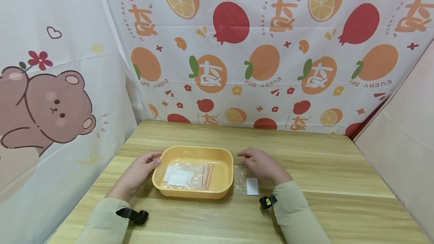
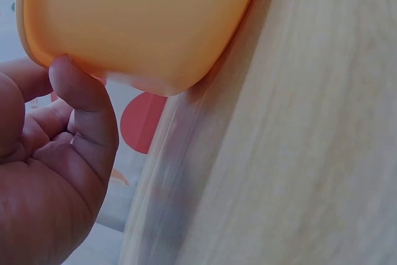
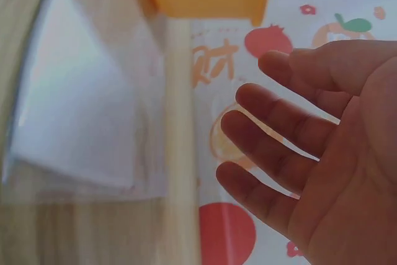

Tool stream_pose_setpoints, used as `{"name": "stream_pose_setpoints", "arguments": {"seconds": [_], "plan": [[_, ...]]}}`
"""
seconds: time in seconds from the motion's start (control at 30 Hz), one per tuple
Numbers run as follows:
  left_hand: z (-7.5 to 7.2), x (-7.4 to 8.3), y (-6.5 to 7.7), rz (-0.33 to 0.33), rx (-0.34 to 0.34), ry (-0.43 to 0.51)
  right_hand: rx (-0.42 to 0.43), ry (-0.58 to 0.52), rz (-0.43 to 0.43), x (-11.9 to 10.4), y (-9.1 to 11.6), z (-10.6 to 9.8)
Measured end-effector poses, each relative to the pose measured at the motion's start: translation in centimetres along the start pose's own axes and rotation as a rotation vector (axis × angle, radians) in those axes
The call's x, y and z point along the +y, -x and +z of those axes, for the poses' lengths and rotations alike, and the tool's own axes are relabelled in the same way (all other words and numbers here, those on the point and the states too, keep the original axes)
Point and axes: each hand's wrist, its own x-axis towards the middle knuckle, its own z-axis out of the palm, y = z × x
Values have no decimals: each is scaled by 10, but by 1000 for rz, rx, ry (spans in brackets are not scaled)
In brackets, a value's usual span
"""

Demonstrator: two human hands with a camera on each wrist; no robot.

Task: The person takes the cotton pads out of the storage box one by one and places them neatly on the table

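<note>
My left hand [image 1: 140,172] is at the left side of a yellow plastic basin [image 1: 226,166], with the thumb and fingers pinching its rim. In the left wrist view the thumb [image 2: 84,97] lies against the basin's edge, and the other fingers are partly hidden behind it. Inside the basin lie several clear zip bags [image 1: 194,166] with red seal lines and white cards [image 1: 178,178]. My right hand [image 1: 262,164] hovers to the basin's right with loosely bent fingers and holds nothing. Below it another clear bag [image 1: 240,180] with a white card [image 1: 252,186] lies flat on the table.
The wood-grain table [image 1: 325,183] extends to both sides and in front of the basin. A fruit-print cloth [image 1: 257,52] hangs along its back edge. A bear-print cloth [image 1: 54,104] hangs on the left, a plain pale one [image 1: 403,131] on the right.
</note>
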Motion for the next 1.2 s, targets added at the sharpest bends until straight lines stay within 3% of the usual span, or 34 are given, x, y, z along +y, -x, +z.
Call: {"name": "stream_pose_setpoints", "arguments": {"seconds": [0.27,0.4,0.57,0.73,1.03,1.2], "plan": [[-1,-1,-1,2,2,-9,10,-65,-42,-18,2,-5],[0,0,0,2,1,-8,10,-164,-62,-31,4,-7],[0,1,0,3,2,-17,-49,-332,-66,-47,6,-3],[0,1,0,1,3,-12,-87,-459,-30,-59,3,8],[-1,1,0,8,4,-17,-112,-837,70,-80,-6,30],[1,2,0,9,5,-18,-136,-936,139,-91,-16,46]]}}
